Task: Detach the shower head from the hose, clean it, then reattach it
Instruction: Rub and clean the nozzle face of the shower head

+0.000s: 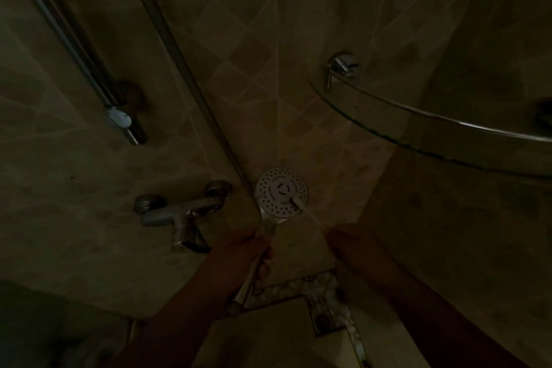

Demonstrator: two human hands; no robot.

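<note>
White and round, the face of the shower head (281, 191) is turned toward the camera, with its many small holes visible, and it is held in front of the corner of the tiled wall (254, 39). The long axis of the shower head goes from its handle, low in the picture, upward and a little to the right to the round face. The left hand (254, 251) is clenched around the handle, with the thumb on the right side of it. The right hand (348, 243) is lower right of the face and grasps a thin pale toothbrush (301, 206); its fingers are dark and I cannot see them one by one. The long axis of the toothbrush goes from this hand up and to the left, and its head lies on the lower right part of the white face. A metal hose (179, 48) runs down the wall from the top toward the left edge of the shower head. The mixer tap (182, 212) is on the wall to the left, near the left hand. A curved glass shelf (433, 131) is at the upper right, well apart from both hands.
</note>
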